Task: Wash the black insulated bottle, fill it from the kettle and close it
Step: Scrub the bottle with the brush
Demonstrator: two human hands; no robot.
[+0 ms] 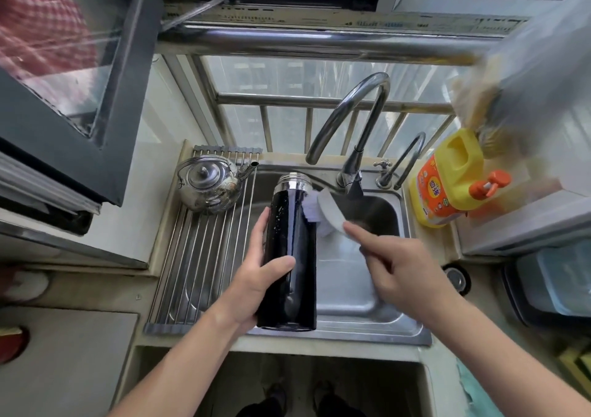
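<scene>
"Black insulated bottle (289,250): where do you have it?"
"Your left hand (256,285) wraps its lower body, holding it uncapped over the steel sink (351,295), neck toward the faucet (351,109)."
"And your right hand (399,272)?"
"It grips a brush (323,212), bristles against the flask's side near the neck."
"Around you?"
"The kettle (209,183) sits on the roll-up rack (198,256) left of the basin; a yellow detergent jug (447,180) stands right, a barred window behind."

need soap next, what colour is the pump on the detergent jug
The pump is orange, clearest in the head view.
</scene>
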